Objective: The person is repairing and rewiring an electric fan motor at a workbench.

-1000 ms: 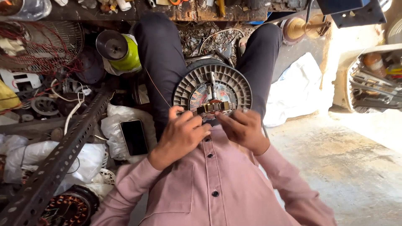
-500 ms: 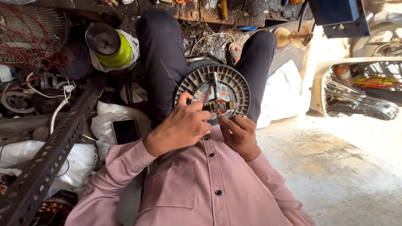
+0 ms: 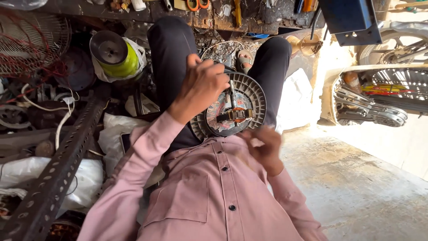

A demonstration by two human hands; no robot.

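Note:
A round grey ribbed motor housing (image 3: 254,96), with an upright shaft and copper windings at its middle, lies in my lap between my dark-trousered legs. My left hand (image 3: 200,85) hovers over its upper-left rim with the fingers curled into a fist; whether it pinches a thin wire is unclear. My right hand (image 3: 265,149) is blurred and sits back near my pink shirt, just below the housing's lower-right edge and off it. Nothing shows in that hand.
To my left lie a green cylindrical appliance (image 3: 113,56) in a white bag, a wire fan guard (image 3: 31,40), a perforated steel angle bar (image 3: 62,169), white bags and cables. A cluttered bench (image 3: 232,15) runs along the top. Metal parts (image 3: 370,105) and concrete floor (image 3: 356,187) are on the right.
Both hands have come off the centre of the motor. The left hand rose to the upper-left rim and the right hand pulled back toward my chest. The view has moved closer.

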